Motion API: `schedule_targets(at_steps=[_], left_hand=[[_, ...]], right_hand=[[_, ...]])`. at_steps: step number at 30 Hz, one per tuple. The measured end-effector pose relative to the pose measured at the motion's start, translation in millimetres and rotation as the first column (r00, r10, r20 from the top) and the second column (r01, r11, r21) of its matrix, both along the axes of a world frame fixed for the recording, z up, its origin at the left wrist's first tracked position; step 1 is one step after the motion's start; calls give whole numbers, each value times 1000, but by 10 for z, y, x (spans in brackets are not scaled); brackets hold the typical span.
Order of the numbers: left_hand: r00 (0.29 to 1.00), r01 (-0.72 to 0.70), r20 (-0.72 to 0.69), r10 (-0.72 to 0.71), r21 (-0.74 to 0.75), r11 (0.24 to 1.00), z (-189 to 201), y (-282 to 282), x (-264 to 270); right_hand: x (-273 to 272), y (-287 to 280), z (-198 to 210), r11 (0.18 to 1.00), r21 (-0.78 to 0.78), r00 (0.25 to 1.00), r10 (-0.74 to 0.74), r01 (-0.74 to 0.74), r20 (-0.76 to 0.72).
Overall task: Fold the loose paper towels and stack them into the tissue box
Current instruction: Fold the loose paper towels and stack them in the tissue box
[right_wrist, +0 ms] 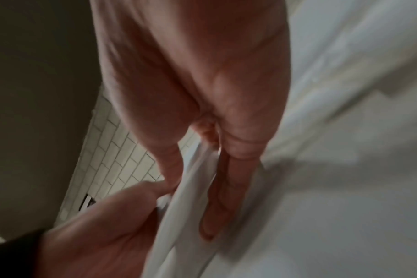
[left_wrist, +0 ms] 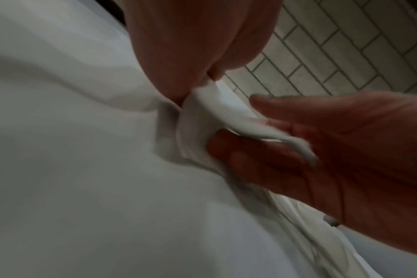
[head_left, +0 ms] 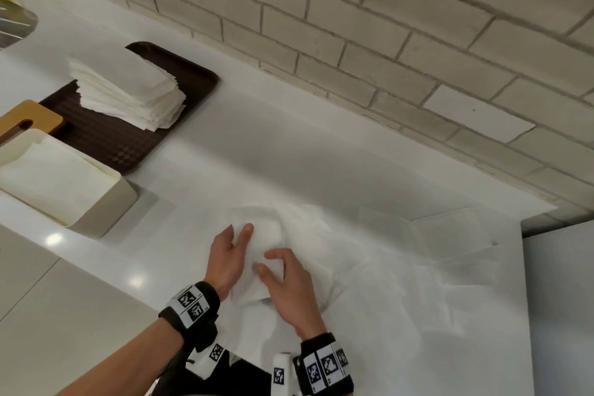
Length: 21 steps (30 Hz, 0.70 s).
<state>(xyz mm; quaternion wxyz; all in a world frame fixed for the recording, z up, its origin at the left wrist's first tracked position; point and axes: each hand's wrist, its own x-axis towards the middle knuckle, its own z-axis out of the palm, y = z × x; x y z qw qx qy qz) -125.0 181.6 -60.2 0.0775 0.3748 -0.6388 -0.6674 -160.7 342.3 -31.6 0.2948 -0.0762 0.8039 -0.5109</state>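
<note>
Head view: a folded paper towel (head_left: 257,264) is held between both hands just above the white surface (head_left: 289,151), near its front edge. The left hand (head_left: 226,262) is placed along the towel's left side, its fingers (head_left: 246,233) laid nearly straight against the paper and its thumb hidden behind it, so a true grip cannot be told there. The right hand (head_left: 291,289) is curled over the towel's lower right part, thumb (head_left: 265,273) on top. In the left wrist view the towel (left_wrist: 195,135) is seen pinched between the left hand's (left_wrist: 191,48) thumb and fingertips, while the right hand (left_wrist: 333,156) is closed round its bunched edge from the other side. In the right wrist view a sheet edge (right_wrist: 193,190) is seen running between the right hand's (right_wrist: 198,116) thumb and long fingers, with the left hand (right_wrist: 102,231) gripping it lower down; the picture is blurred. Under and to the right of the hands a heap of loose paper towels (head_left: 401,267) is spread over the surface, crumpled and overlapping. At the left the cream tissue box (head_left: 123,193) is seen open, with folded sheets lying flat inside. Behind it a wooden lid (head_left: 30,119) is partly visible, resting on a dark tray (head_left: 128,145), on which a stack of flat towels (head_left: 128,90) is also piled. A brick-pattern tiled wall (head_left: 385,26) is seen behind the surface.
</note>
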Motion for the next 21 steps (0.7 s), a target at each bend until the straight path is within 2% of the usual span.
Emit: schedule_targets(at_steps=[3,5,7,9,12,14,16,17,19,21], left_hand=[[994,-108,-28,105,-124,986,55,-90,-4],[986,-164,-44,159,-139,977,108,-186,11],[978,-207,-63,199,-147,967,179,-300,51],[964,-261,-86,253,-100,960,210,-412,72],[954,-288,-88,285,-21,957,203,-542,97],[959,-282,-32,283,20,959,153,-600,128],[962,-271,32,271,15,962,71,-628,151],[964,-258,58,259,-20,966,40,-628,157],[972,-216,76,224,-105,971,-12,-623,158],[976,-192,68,205,-157,969,-34,-623,158]], right_hand=[[-316,42,-38,986,152,945,-13,66,-326],[-589,115,-50,946,321,894,113,36,-434],[-815,178,-64,842,528,854,352,-110,-384],[-970,228,-79,776,598,827,460,-199,-322],[-1111,252,-57,819,547,834,417,-172,-362],[-1164,186,-20,861,501,815,348,-83,-464],[-1180,40,-5,877,475,787,341,-70,-514],[-1178,-54,-14,857,503,771,394,-111,-501],[-1181,-231,-71,758,613,734,544,-223,-406],[-1221,-354,-97,674,684,723,616,-279,-312]])
